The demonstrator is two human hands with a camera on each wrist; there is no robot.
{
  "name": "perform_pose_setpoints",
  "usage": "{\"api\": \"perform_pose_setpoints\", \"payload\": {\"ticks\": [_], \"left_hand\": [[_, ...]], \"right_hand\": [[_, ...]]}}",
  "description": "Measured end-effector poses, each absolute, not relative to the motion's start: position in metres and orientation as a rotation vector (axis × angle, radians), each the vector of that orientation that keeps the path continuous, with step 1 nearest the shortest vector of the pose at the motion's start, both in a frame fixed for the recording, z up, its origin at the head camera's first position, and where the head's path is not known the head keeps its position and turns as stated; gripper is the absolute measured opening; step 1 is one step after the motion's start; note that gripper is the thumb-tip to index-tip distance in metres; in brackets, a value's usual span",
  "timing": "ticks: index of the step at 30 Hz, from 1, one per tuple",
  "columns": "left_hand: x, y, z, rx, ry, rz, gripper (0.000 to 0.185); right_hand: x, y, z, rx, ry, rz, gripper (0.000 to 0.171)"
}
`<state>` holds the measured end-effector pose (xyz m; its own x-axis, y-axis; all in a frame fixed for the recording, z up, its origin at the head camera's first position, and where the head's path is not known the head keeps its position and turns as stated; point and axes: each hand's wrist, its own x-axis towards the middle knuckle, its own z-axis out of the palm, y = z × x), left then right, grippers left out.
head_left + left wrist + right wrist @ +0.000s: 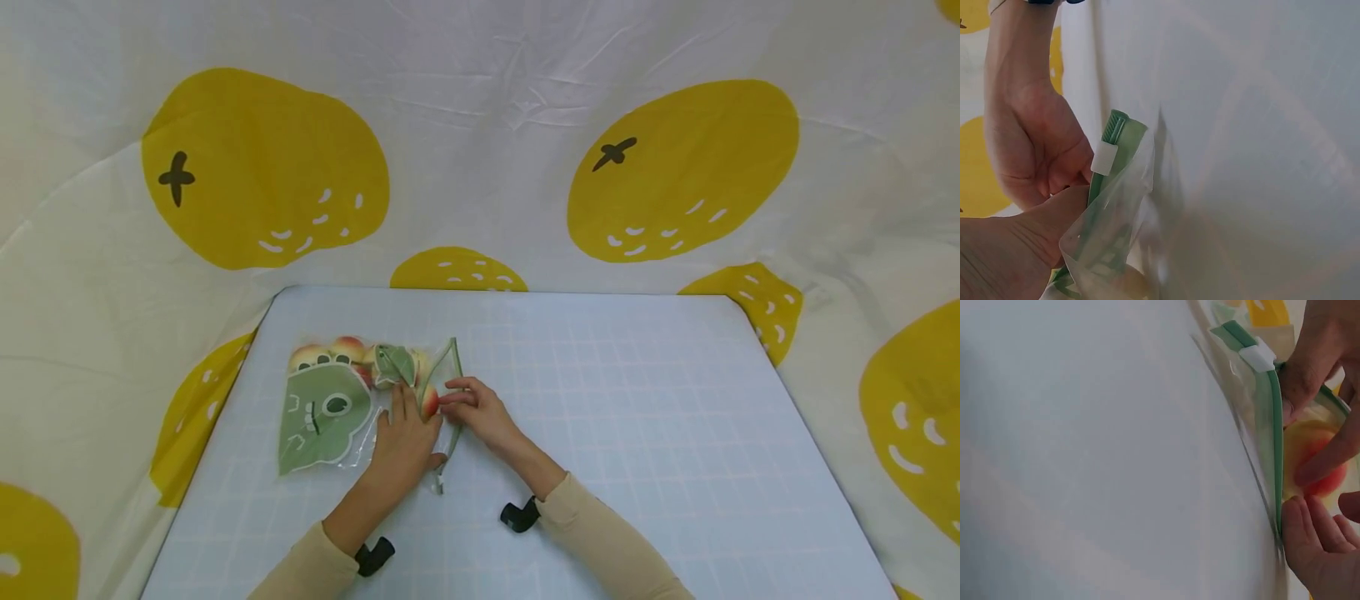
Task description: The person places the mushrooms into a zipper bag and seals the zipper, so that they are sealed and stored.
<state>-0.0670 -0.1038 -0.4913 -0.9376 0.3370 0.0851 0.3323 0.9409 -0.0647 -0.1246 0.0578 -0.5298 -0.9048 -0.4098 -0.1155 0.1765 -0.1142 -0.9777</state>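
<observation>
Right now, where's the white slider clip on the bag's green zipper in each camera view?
Head: too small to make out; the zipper's near end lies by the left hand.
Left wrist: slider clip left of centre, on the green zipper.
Right wrist: it sits top right, above the right hand's fingers.
Shared landmark: the green zipper strip along the bag's mouth.

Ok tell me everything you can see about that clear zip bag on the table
The zip bag is clear, crinkly plastic printed with green leaf shapes and a cartoon face, edged by a green zipper strip with a white slider. It lies flat on the pale gridded table, mouth open toward the hands, with peach-coloured fruit inside. The left hand rests on it; the right hand holds a fruit at the opening.
</observation>
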Motion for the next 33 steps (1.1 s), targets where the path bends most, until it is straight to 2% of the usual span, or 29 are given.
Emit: {"api": "perform_pose_setpoints", "payload": {"ticks": [13,23,33], "left_hand": [[-0.066,-0.103,-0.488,-0.519,-3.028,0.042,0.078],[-0.064,-0.105,-0.490,-0.522,-3.016,0.051,0.072],[-0.064,-0.109,-0.491,-0.536,-3.007,0.108,0.076]], "right_hand": [[-0.129,0.055,-0.528,-0.388,1.711,-2.038,0.040],[-0.135,0.057,-0.542,-0.149,1.435,-2.119,0.045],[-0.137,0.057,-0.541,-0.163,1.386,-2.071,0.047]]}}
